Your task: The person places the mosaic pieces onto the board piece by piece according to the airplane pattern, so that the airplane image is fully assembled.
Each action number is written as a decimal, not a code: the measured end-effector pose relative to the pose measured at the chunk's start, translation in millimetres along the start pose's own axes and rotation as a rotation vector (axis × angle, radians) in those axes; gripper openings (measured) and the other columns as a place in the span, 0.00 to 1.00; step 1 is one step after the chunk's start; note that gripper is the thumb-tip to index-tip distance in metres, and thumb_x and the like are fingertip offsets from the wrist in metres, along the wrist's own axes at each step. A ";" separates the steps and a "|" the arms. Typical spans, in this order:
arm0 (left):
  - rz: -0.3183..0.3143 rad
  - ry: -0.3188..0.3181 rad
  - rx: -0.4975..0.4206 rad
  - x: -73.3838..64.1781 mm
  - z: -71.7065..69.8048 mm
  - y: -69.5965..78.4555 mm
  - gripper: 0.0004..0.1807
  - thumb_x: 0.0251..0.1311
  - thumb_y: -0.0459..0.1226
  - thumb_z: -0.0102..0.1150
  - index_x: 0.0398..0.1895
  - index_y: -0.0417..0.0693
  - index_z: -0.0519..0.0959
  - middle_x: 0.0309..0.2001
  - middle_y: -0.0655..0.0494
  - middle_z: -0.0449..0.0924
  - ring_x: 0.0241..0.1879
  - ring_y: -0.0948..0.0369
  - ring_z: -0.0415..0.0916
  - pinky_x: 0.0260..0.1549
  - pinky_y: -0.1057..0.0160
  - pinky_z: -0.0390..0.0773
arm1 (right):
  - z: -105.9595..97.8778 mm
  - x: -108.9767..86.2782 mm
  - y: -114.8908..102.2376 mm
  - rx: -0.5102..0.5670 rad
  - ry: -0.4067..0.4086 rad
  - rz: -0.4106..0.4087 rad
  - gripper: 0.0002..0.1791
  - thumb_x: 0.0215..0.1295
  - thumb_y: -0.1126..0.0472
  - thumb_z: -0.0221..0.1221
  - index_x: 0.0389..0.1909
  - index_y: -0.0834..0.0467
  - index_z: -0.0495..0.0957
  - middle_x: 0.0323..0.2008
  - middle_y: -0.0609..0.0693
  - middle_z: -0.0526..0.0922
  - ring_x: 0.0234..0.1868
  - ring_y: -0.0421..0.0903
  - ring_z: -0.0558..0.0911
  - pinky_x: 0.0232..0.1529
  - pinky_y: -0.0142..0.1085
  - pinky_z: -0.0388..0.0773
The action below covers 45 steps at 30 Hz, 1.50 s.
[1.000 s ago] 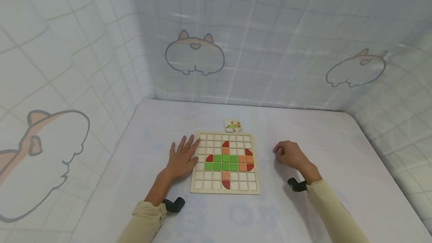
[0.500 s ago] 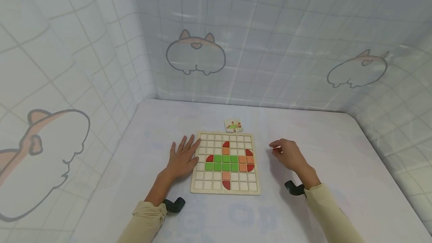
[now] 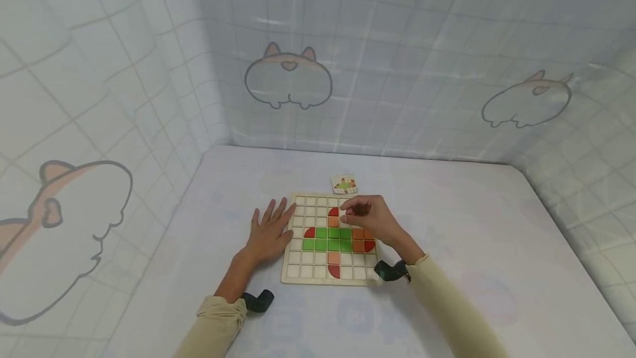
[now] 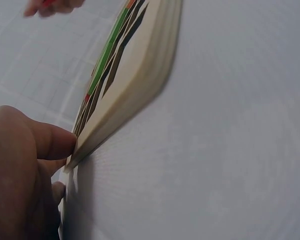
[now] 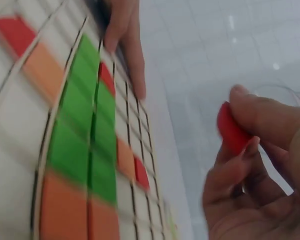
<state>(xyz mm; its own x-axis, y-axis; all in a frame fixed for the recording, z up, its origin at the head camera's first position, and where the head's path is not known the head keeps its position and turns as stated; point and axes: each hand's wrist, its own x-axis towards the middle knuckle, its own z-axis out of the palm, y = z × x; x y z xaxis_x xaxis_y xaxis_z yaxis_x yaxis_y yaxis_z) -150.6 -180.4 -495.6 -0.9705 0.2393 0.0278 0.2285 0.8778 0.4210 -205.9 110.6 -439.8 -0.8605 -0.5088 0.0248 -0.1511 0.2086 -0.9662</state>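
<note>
A square wooden grid board (image 3: 301,273) lies on the table, with green, orange and red tiles forming a shape in it. My left hand (image 3: 268,236) rests flat at the board's left side, fingers spread. Its thumb (image 4: 57,141) touches the board's edge in the left wrist view. My right hand (image 3: 374,217) hovers over the board's upper right part. Between its thumb and fingers it pinches a small red tile (image 5: 231,128), plain in the right wrist view. The hand and forearm cover some cells on the right.
A small pattern card (image 3: 344,184) lies just beyond the board's far edge, showing a similar coloured shape. The white table (image 3: 472,209) is enclosed by tiled-pattern sheets (image 3: 397,70) at the back and sides. Each wrist wears a black camera (image 3: 390,270).
My right hand has moved left from beside the board to above it, carrying the red tile. The left hand has stayed in place.
</note>
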 end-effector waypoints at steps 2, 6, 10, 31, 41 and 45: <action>-0.002 -0.003 -0.007 0.0 0.0 0.4 0.34 0.69 0.43 0.47 0.77 0.48 0.56 0.77 0.44 0.48 0.75 0.43 0.37 0.65 0.32 0.34 | 9.7 8.0 0.6 0.092 -0.008 -0.015 0.12 0.60 0.69 0.68 0.44 0.69 0.82 0.32 0.58 0.82 0.32 0.49 0.80 0.37 0.46 0.83; -0.013 -0.016 -0.012 0.0 -0.7 1.7 0.34 0.69 0.44 0.47 0.77 0.48 0.56 0.77 0.44 0.47 0.75 0.43 0.36 0.65 0.32 0.33 | 25.2 21.1 -0.8 0.151 -0.021 -0.050 0.13 0.61 0.68 0.67 0.46 0.66 0.83 0.38 0.60 0.83 0.35 0.50 0.83 0.41 0.50 0.82; -0.022 -0.030 0.011 0.4 -1.0 0.7 0.35 0.70 0.45 0.46 0.78 0.50 0.54 0.77 0.46 0.45 0.76 0.44 0.35 0.66 0.33 0.32 | 37.7 31.4 -3.0 0.092 -0.042 -0.058 0.15 0.64 0.68 0.64 0.52 0.63 0.82 0.46 0.60 0.84 0.42 0.49 0.85 0.44 0.41 0.82; 0.020 -0.024 -0.057 3.0 -6.2 -4.9 0.33 0.69 0.35 0.46 0.77 0.45 0.56 0.76 0.43 0.48 0.75 0.41 0.38 0.64 0.31 0.33 | 99.7 39.7 1.6 -0.814 -0.233 -0.334 0.02 0.58 0.55 0.71 0.32 0.47 0.90 0.32 0.35 0.80 0.32 0.35 0.69 0.35 0.29 0.66; 0.006 -0.029 -0.038 2.2 -9.3 0.9 0.33 0.68 0.35 0.46 0.77 0.46 0.57 0.76 0.43 0.48 0.75 0.42 0.38 0.64 0.31 0.33 | 94.9 35.7 -2.7 -0.936 -0.273 -0.364 0.04 0.61 0.51 0.69 0.36 0.43 0.88 0.36 0.37 0.78 0.37 0.39 0.67 0.39 0.32 0.64; -0.008 -0.030 -0.031 0.7 -8.7 0.2 0.33 0.68 0.35 0.46 0.77 0.46 0.57 0.76 0.43 0.48 0.75 0.42 0.37 0.64 0.31 0.33 | 96.0 37.4 -5.0 -0.939 -0.304 -0.363 0.05 0.61 0.52 0.69 0.37 0.43 0.88 0.36 0.37 0.79 0.38 0.39 0.69 0.39 0.33 0.64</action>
<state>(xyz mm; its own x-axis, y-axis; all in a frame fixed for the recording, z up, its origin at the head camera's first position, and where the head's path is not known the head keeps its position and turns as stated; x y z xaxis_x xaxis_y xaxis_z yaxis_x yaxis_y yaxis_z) -151.9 -183.6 -487.6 -0.9694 0.2455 -0.0029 0.2181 0.8664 0.4493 -190.7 10.4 -458.6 -0.5492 -0.8317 0.0817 -0.8040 0.4992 -0.3232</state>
